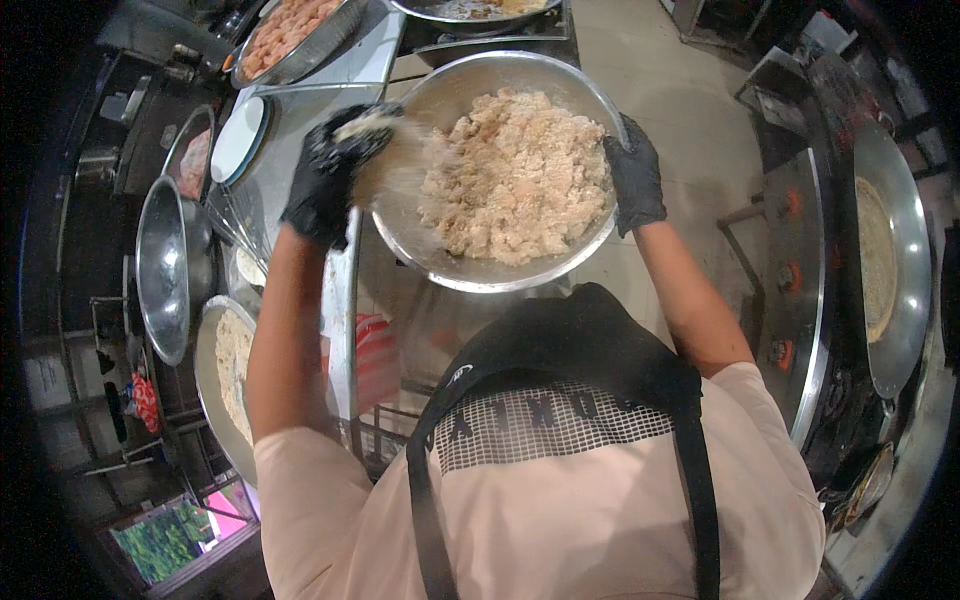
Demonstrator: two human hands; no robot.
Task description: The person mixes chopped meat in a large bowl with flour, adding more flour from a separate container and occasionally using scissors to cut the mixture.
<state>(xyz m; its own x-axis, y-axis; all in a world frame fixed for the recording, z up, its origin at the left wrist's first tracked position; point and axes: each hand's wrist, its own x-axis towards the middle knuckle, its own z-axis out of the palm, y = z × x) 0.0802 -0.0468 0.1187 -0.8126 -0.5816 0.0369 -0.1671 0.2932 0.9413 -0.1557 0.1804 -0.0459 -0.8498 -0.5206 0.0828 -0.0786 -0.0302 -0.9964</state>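
A wide metal bowl [480, 282] is in front of me, tilted so its inside shows. It is filled with flour-coated pieces [525, 175], pale and clumped together. My right hand [634, 175], in a black glove, grips the bowl's right rim. My left hand [340, 165], also black-gloved, is at the bowl's left side, with pale flour smeared over its fingers. A beige blur of motion lies between that hand and the bowl's contents. Its fingers are smeared too, so whether it holds the rim or a piece is unclear.
On the left a metal counter [285, 130] carries a tray of raw meat pieces [290, 38], a white lid [240, 140] and a whisk [235, 225]. Beside it are an empty metal bowl [165, 270] and a bowl of flour [208, 350]. A large pan [905, 270] sits over the stove at right.
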